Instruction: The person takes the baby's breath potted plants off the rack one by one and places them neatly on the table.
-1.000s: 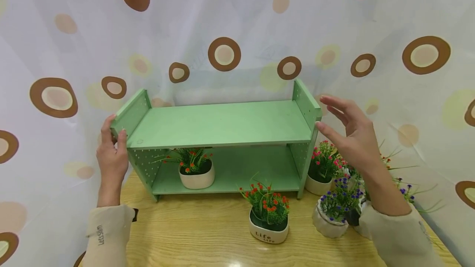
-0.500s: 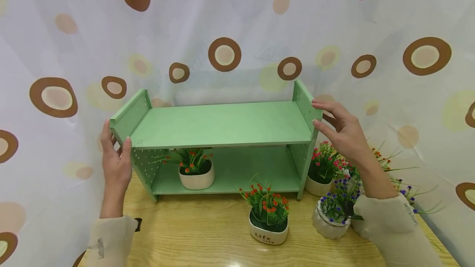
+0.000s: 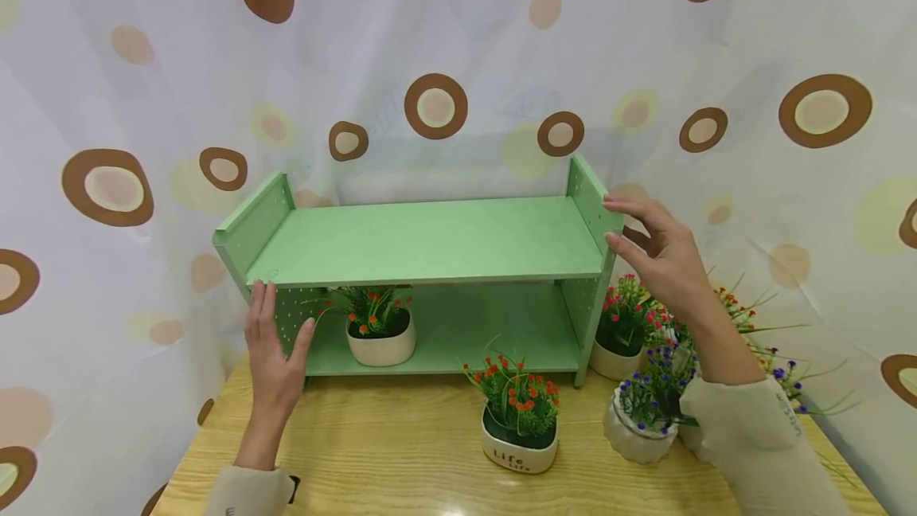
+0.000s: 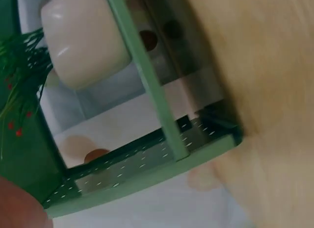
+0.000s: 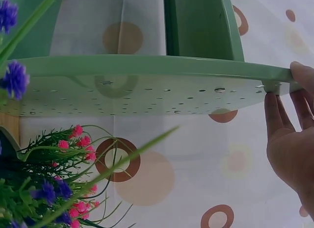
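A green two-tier shelf point(image 3: 430, 241) stands on the wooden table. My right hand point(image 3: 666, 261) pinches the upper front corner of its right side panel. In the right wrist view, thumb and fingertips of that hand point(image 5: 294, 149) meet the perforated panel point(image 5: 147, 66). My left hand point(image 3: 275, 373) is at the shelf's left front, its fingers straight and fingertips near the top board's front edge; contact cannot be told. Part of it point(image 4: 19, 208) shows in the left wrist view. A white pot with red flowers point(image 3: 382, 343) sits on the lower tier, left of middle.
A white "Life" pot with red flowers point(image 3: 519, 452) stands on the table point(image 3: 372, 452) before the shelf. Right of the shelf are a pink-flowered pot point(image 3: 618, 358), a purple-flowered pot point(image 3: 640, 440) and more plants, partly behind my right forearm. A patterned curtain point(image 3: 473, 38) hangs behind.
My left hand has let go of the shelf's left side panel and moved down and right. My right hand has come in to the right panel and now holds its corner. The shelf stays put.
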Available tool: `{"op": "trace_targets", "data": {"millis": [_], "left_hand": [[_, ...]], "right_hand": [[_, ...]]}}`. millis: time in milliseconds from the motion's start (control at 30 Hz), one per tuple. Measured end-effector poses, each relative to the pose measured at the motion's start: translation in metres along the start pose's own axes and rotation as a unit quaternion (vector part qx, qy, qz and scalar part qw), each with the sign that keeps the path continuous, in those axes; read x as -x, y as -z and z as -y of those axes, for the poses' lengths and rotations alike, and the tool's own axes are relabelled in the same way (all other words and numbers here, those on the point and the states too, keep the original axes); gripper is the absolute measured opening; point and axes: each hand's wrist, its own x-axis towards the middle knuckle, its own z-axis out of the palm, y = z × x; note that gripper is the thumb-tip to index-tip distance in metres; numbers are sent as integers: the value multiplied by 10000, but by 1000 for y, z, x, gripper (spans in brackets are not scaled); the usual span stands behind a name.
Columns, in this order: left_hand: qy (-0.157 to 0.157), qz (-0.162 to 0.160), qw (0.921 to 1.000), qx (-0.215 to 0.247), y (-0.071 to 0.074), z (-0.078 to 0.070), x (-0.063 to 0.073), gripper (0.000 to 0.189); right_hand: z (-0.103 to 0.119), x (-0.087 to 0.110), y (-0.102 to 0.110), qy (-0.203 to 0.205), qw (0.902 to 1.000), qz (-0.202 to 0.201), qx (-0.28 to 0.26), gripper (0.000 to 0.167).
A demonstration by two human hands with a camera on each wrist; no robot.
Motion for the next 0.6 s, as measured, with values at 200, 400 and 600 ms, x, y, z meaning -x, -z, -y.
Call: {"op": "trace_targets", "data": {"millis": [200, 400, 600], "left_hand": [[801, 509, 9944, 461, -8, -1, 14, 71], [1726, 1419, 9672, 1213, -12, 1, 23, 63], [2455, 1849, 9341, 1815, -18, 7, 26, 62]], "right_hand": [[-2, 1, -2, 82, 9999, -86, -42, 42], [-4, 1, -4, 122, 9997, -140, -175, 42], [-5, 0, -5, 187, 9994, -126, -255, 42]]}}
